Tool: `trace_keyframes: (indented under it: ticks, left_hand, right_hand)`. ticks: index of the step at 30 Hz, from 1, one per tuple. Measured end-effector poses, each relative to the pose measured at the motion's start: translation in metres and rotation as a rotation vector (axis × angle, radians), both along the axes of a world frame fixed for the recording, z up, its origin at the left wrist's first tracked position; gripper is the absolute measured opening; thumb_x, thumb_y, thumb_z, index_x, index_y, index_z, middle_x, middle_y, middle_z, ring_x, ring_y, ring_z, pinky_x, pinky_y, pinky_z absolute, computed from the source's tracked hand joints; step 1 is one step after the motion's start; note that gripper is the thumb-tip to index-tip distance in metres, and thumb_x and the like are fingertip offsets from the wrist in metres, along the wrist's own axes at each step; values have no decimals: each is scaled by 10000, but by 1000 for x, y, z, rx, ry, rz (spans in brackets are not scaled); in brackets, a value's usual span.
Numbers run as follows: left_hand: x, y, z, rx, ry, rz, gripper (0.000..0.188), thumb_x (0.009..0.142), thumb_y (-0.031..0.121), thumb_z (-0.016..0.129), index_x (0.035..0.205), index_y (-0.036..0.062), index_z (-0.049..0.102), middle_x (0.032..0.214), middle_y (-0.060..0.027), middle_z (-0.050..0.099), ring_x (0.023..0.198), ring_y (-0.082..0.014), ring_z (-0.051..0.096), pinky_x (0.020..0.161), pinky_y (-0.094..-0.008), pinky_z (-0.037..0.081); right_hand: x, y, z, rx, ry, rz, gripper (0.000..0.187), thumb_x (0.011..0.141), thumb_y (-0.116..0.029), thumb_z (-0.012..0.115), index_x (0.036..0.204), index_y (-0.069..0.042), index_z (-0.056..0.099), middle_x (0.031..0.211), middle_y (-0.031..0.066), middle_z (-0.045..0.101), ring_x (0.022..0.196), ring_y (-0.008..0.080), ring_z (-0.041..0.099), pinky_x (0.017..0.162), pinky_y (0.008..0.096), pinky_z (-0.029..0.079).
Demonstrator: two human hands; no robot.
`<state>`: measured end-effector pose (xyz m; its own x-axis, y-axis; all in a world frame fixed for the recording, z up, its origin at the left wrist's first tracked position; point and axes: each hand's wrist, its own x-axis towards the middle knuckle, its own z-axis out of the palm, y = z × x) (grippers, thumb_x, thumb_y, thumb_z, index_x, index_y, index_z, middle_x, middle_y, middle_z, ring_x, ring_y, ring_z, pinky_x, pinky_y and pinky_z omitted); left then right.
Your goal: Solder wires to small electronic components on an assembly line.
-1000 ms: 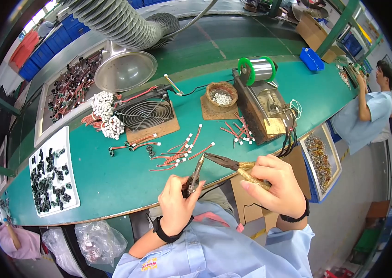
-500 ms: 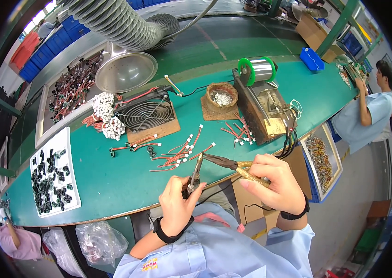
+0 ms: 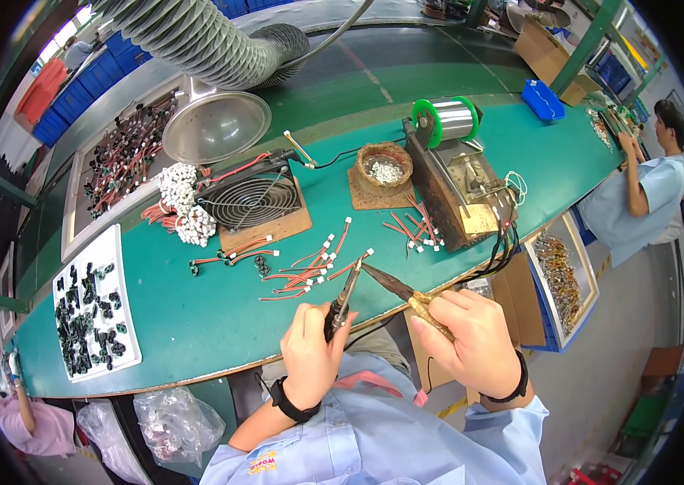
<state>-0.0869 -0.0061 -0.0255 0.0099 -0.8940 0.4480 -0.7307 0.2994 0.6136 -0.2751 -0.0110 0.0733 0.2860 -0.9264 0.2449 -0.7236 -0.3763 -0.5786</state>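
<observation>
Green covers the long table (image 3: 196,323) in front of me, curving from lower left to upper right. A ribbed grey duct hose (image 3: 196,40) ends in a shallow metal funnel hood (image 3: 216,125) at the far side. Right of centre stands a brown box-shaped machine (image 3: 459,190) with a green-rimmed spool of wire (image 3: 447,120) on top. A small fan with a round wire grille (image 3: 249,202) sits on a wooden board, and beside it is a heap of white connectors with red leads (image 3: 182,202). A white tray of small black parts (image 3: 93,311) lies far left. Near the machine, a round brown dish (image 3: 385,168) holds silvery bits.

Loose red wires with white plugs (image 3: 309,271) lie scattered near the table's front edge, just beyond my hands.

My left hand (image 3: 309,352) has its fingers closed around a dark pen-shaped soldering iron (image 3: 342,301), tip pointing up and away. My right hand (image 3: 471,339) grips tweezers with tape-wrapped handles (image 3: 406,293), fingers closed; their points nearly meet the iron's tip above the table edge. Whether they pinch a wire I cannot tell.
</observation>
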Motion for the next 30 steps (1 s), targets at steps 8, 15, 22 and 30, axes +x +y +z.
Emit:
trace_keyframes:
  ticks: [8, 15, 22, 30]
  left_hand:
    - [10, -1, 8, 244, 339, -171, 291, 715, 111, 747, 854, -14, 523, 710, -105, 554, 565, -180, 526, 506, -283, 425]
    - [10, 0, 5, 404, 551, -224, 286, 721, 100, 746, 850, -18, 520, 698, -73, 571, 606, -124, 531, 558, -257, 441]
    - [7, 1, -7, 411, 698, -275, 284, 752, 86, 721, 913, -17, 511, 757, -55, 581, 670, -108, 531, 627, -251, 451]
    - [11, 3, -13, 475, 722, -301, 265, 772, 60, 694, 931, -21, 498, 784, -51, 582, 705, -92, 532, 638, -241, 446]
  right_hand:
    - [-13, -9, -4, 39, -29, 75, 201, 731, -97, 623, 639, 0, 473, 619, 115, 454, 583, 292, 444, 528, 362, 373]
    - [-17, -12, -4, 26, -32, 106, 206, 720, -87, 625, 630, 0, 462, 605, 109, 434, 573, 281, 431, 526, 350, 361]
    - [-17, -13, -9, 14, -69, 76, 201, 717, -90, 628, 629, -3, 470, 598, 105, 428, 561, 279, 418, 517, 348, 350]
    - [-15, -14, -10, 26, -49, 54, 175, 709, -103, 642, 651, -12, 504, 616, 90, 427, 591, 262, 420, 545, 327, 359]
